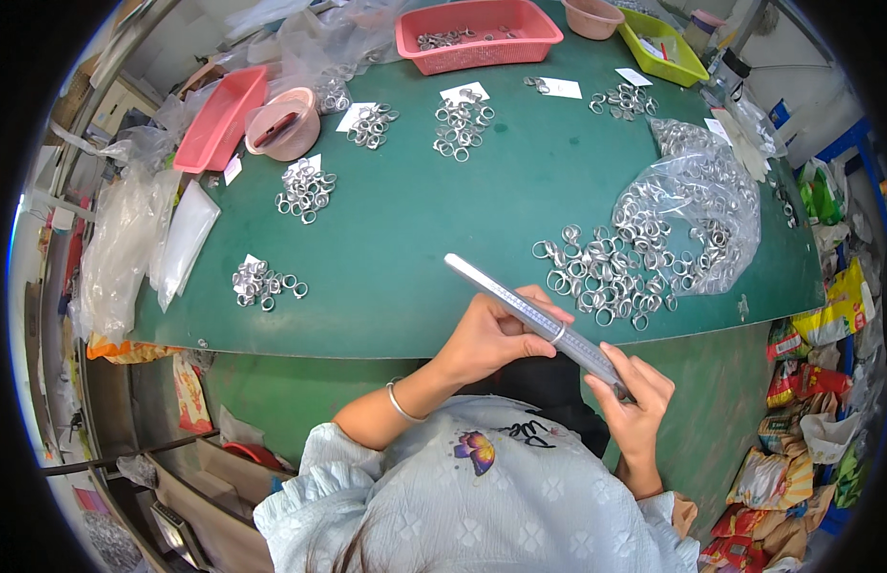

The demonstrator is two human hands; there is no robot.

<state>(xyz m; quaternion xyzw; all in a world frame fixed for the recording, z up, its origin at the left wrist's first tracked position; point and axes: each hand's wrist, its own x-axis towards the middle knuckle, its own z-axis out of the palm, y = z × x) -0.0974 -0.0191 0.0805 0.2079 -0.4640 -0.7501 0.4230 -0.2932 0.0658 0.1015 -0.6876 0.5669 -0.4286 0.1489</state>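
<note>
A tapered grey ring mandrel (506,293) with markings along it slants in front of my body, its thin tip up and to the left over the table edge. My right hand (638,393) grips its thick lower end. My left hand (501,332) pinches a silver ring (559,334) that sits around the mandrel, partway down its length. Just beyond my hands lies a loose heap of silver rings (606,277), spilling out of a clear plastic bag (730,205) full of more rings.
Several small ring piles (308,193) with white paper slips lie across the green table (396,258). Along the back stand a pink basket (477,55) and a lime-green tray (661,59). A red tray (214,119), a pink tub (289,124) and plastic bags (128,229) occupy the left.
</note>
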